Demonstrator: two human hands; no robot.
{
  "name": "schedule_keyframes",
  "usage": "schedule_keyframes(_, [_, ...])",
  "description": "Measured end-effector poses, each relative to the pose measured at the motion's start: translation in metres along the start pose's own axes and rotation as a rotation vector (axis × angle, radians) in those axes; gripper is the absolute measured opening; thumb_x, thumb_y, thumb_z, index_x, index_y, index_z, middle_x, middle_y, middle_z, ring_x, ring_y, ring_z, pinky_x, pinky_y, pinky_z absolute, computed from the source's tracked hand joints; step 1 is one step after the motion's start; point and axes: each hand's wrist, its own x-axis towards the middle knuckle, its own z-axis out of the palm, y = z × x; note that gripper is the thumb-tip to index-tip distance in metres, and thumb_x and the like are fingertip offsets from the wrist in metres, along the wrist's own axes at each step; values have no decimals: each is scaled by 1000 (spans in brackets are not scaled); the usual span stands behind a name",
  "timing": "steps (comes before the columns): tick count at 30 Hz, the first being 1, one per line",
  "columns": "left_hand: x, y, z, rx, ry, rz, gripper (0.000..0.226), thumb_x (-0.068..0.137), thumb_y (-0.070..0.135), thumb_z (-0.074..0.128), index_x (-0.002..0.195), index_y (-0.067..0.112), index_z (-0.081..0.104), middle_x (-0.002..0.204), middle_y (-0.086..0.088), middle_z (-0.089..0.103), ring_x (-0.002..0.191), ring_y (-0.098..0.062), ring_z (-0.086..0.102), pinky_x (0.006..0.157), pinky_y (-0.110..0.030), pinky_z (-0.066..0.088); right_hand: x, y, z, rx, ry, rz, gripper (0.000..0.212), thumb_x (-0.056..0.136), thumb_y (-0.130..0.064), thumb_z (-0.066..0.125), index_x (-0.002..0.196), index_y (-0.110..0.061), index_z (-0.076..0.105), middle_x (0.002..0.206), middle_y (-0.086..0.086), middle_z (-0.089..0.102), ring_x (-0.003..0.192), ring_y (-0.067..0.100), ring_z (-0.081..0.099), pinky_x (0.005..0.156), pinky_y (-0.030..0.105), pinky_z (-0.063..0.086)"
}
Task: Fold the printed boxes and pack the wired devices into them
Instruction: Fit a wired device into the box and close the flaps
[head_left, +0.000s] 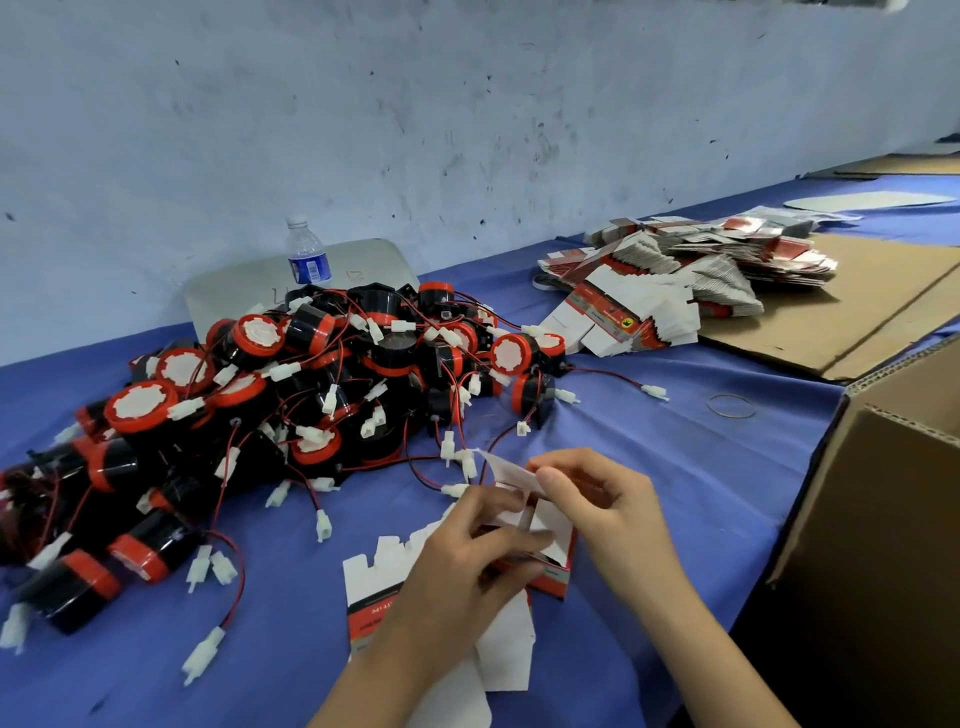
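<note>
Head view, looking down on a blue-covered table (649, 441). Left hand (467, 551) and right hand (597, 499) meet over a partly folded printed box (550, 551) (red and white, open side up), which sits near the table's front edge. Left fingers are curled round the box's near side, thumb lying across its top edge. Right thumb and forefinger pinch a white flap (511, 473) that stands up from the box's far side; the other right fingers are curled loosely behind. Whether the box rests on the cloth or is lifted clear of it I cannot tell, since the left hand covers its base. Under the left wrist lie flat box blanks (374, 587), white tabs pointing away, red band with print visible. Left of the hands: large heap of wired devices (322, 384), black bodies with red caps, red-and-black leads ending in white connectors; several connectors trail just beside the flap. Behind the heap a water bottle (307, 254) stands upright against a grey panel (363, 260) leaning on the wall. Far right of the heap: a stack of unfolded boxes (675, 280), partly on flat cardboard sheet (857, 312). A rubber band (731, 406) lies on the cloth. Open cardboard carton (893, 493) at right edge.
</note>
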Motion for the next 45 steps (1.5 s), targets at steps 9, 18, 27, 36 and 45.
schedule_keyframes(9, [-3, 4, 6, -104, 148, -118, 10, 79, 28, 75, 80, 24, 65, 99, 14, 45, 84, -7, 58, 70, -28, 55, -4, 1, -2, -90, -58, -19, 29, 81, -1, 72, 81, -30, 72, 85, -14, 74, 83, 12, 69, 79, 29, 55])
schedule_keyframes(18, [0, -4, -12, -353, 205, -312, 5, 84, 25, 70, 87, 29, 69, 103, 11, 61, 105, -13, 60, 77, -16, 49, -14, 11, -4, -154, -167, -95, 35, 75, 8, 75, 72, -24, 62, 95, -8, 74, 106, -3, 63, 88, 14, 47])
schedule_keyframes(27, [-3, -13, -17, -488, 137, -427, 26, 84, 3, 69, 87, 29, 71, 102, 6, 70, 113, -7, 61, 84, -18, 50, -12, 13, -14, -106, -280, -60, 34, 76, 5, 76, 72, -26, 62, 100, -9, 73, 109, 1, 62, 86, 14, 46])
schedule_keyframes(36, [0, -15, -16, -394, 130, -309, 3, 73, 19, 73, 74, 16, 74, 92, 9, 69, 104, -4, 64, 84, -14, 49, -7, 18, -26, -27, -418, 34, 16, 73, -16, 79, 70, -21, 64, 110, -7, 72, 129, -1, 47, 101, 18, 41])
schedule_keyframes(45, [-2, -17, -25, -360, 46, -310, 11, 71, 22, 74, 81, 25, 79, 100, 14, 72, 100, -3, 65, 86, -13, 47, -2, 20, -30, -162, -438, 32, 24, 73, -16, 81, 62, -28, 63, 127, -18, 61, 137, -9, 28, 107, 17, 34])
